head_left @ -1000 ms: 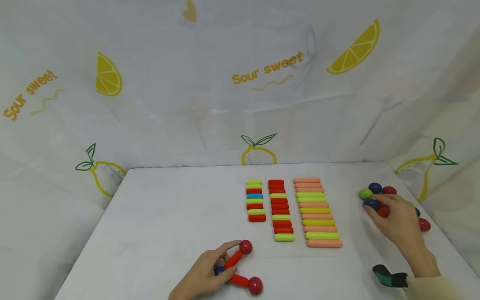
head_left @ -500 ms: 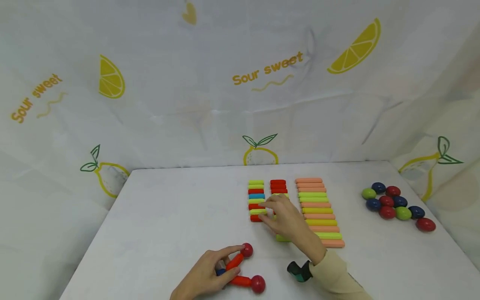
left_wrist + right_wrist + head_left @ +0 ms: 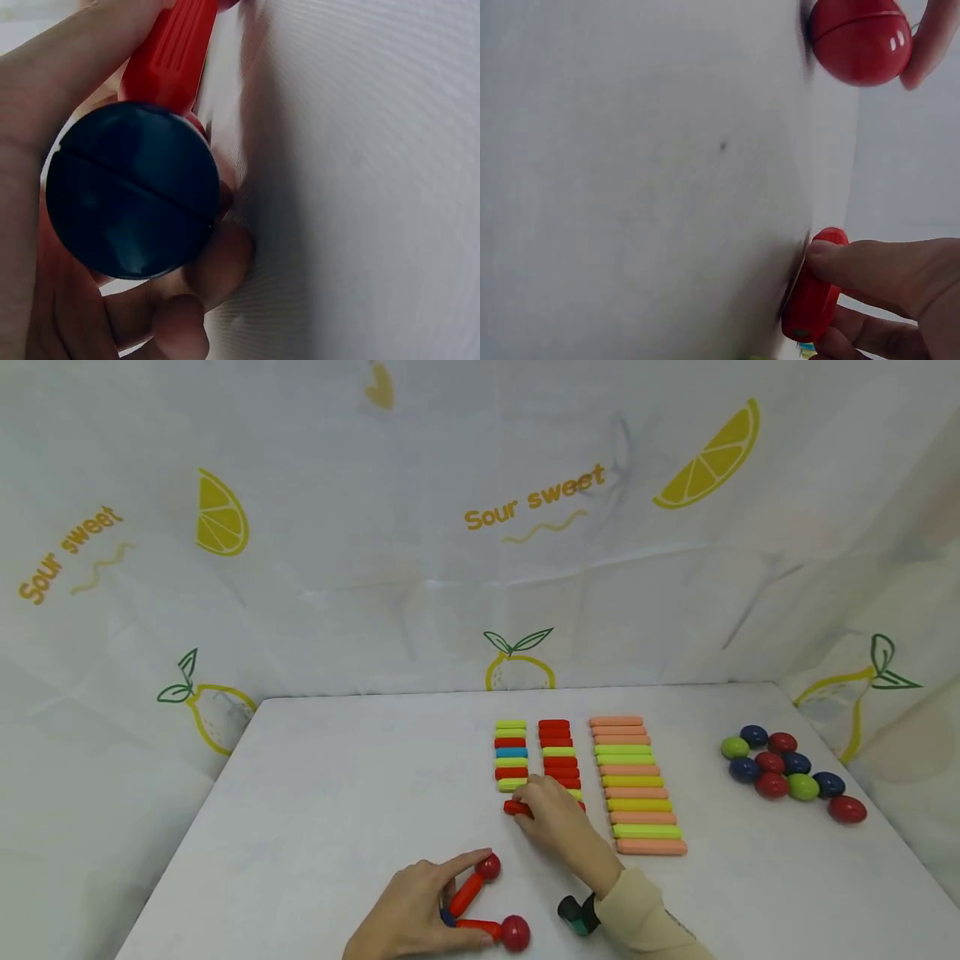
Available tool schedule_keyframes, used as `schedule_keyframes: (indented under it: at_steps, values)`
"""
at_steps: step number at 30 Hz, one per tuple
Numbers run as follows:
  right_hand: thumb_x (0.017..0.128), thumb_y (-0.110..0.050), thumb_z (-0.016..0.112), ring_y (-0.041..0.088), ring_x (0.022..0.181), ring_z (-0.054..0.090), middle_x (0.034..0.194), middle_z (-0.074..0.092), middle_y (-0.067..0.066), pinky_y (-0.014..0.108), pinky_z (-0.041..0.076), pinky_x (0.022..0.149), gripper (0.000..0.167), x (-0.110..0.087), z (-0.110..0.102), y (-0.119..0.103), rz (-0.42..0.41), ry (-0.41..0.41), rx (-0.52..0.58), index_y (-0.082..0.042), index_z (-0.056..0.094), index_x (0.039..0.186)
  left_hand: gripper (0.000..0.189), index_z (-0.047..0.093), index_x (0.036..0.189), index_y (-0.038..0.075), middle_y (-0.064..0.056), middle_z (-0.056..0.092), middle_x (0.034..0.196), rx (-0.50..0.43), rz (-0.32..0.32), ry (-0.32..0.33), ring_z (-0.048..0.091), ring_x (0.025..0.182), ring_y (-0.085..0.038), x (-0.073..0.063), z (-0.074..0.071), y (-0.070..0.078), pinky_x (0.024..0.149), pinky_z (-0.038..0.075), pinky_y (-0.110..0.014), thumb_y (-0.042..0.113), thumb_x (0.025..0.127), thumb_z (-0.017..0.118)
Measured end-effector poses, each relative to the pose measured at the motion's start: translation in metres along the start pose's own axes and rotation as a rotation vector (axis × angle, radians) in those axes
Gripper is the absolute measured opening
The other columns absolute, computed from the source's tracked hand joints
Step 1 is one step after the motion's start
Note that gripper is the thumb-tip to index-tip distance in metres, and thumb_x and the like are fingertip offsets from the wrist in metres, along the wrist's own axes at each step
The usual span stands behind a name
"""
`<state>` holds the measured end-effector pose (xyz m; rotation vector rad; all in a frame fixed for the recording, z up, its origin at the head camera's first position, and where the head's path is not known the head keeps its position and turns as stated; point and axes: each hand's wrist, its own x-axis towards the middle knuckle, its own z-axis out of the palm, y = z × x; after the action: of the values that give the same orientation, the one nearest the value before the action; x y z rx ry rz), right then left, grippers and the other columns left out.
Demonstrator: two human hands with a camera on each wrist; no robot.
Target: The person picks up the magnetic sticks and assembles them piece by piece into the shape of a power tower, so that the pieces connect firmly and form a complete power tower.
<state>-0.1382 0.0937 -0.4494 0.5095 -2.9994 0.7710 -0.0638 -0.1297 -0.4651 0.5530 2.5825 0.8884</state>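
Observation:
In the head view my left hand (image 3: 408,906) holds a V-shaped piece of toy building sticks and balls. A blue ball (image 3: 133,191) joins its two red sticks (image 3: 467,895), and each stick ends in a red ball (image 3: 515,933). My index finger touches the farther red ball; my thumb lies along the nearer stick. My right hand (image 3: 566,827) pinches a short red stick (image 3: 812,296) between thumb and fingers, just in front of the leftmost column of short sticks (image 3: 512,752). Part of the middle column of short sticks (image 3: 560,762) is hidden behind this hand.
Longer orange, green and yellow sticks (image 3: 637,782) form a column right of centre. Several loose red, blue and green balls (image 3: 770,762) lie at the table's right side. A printed cloth (image 3: 360,610) hangs behind the white table (image 3: 337,760).
My right hand left the loose balls, crossed to the short sticks, and drew the front red stick of the leftmost column toward me. The left hand's V piece has shifted and opened slightly.

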Motion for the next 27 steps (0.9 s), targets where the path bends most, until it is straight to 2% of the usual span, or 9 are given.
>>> schedule_keyframes:
  at_steps: [3,6,10,15,19,22,27]
  values:
    - [0.078,-0.011,0.088,0.011,0.071,0.054,0.079,0.069,0.005,0.02,0.052,0.062,0.023,-0.005,-0.003,-0.006,0.002,0.015,0.04,-0.002,0.079,0.097,0.079,0.056,0.143,0.034,0.017,0.046,0.063,-0.021,0.001,-0.01,0.043,0.056,0.002,0.001,0.001,0.001,0.051,0.038,-0.017,0.063,0.074,0.082]
    - [0.08,-0.011,0.086,0.009,0.063,0.051,0.07,0.066,0.002,0.017,0.046,0.056,0.018,-0.012,-0.009,-0.014,-0.001,0.003,0.122,-0.002,0.079,0.094,0.08,0.055,0.142,0.032,0.017,0.047,0.064,-0.026,0.009,-0.003,0.044,0.057,0.002,0.002,0.002,0.001,0.053,0.04,-0.016,0.062,0.073,0.083]
    - [0.082,-0.013,0.082,0.005,0.056,0.048,0.062,0.062,-0.003,0.016,0.042,0.05,0.015,-0.031,-0.015,-0.022,0.027,-0.071,0.277,-0.002,0.08,0.091,0.08,0.055,0.14,0.029,0.018,0.045,0.062,-0.022,0.029,0.017,0.042,0.054,0.003,0.002,0.004,0.0,0.052,0.038,-0.016,0.064,0.073,0.082]
    - [0.083,-0.015,0.081,0.004,0.054,0.055,0.063,0.067,-0.002,0.017,0.047,0.05,0.021,-0.052,-0.012,-0.027,0.09,-0.201,0.451,0.004,0.079,0.093,0.081,0.054,0.139,0.026,0.018,0.043,0.06,0.002,0.035,0.054,0.04,0.053,0.003,0.003,0.005,0.0,0.051,0.036,-0.016,0.066,0.074,0.081]
    - [0.082,-0.014,0.08,0.006,0.055,0.056,0.062,0.066,-0.002,0.015,0.047,0.05,0.022,-0.059,-0.007,-0.027,0.132,-0.239,0.496,0.006,0.078,0.091,0.083,0.053,0.14,0.026,0.017,0.041,0.06,0.025,0.008,0.071,0.039,0.053,0.002,0.003,0.007,0.002,0.051,0.035,-0.016,0.069,0.073,0.08]
    - [0.082,-0.013,0.08,0.006,0.052,0.053,0.058,0.062,-0.002,0.013,0.042,0.048,0.021,-0.061,-0.004,-0.026,0.145,-0.25,0.515,0.006,0.078,0.09,0.085,0.053,0.141,0.027,0.017,0.039,0.06,0.052,-0.01,0.085,0.037,0.053,0.001,0.002,0.009,0.004,0.05,0.034,-0.017,0.072,0.072,0.078]
    - [0.082,-0.012,0.079,0.006,0.047,0.05,0.055,0.057,-0.003,0.01,0.037,0.046,0.017,-0.063,0.001,-0.026,0.149,-0.281,0.555,0.004,0.078,0.088,0.086,0.053,0.141,0.03,0.018,0.036,0.058,0.08,0.011,0.108,0.035,0.05,0.002,0.003,0.012,0.004,0.049,0.032,-0.016,0.076,0.072,0.075]
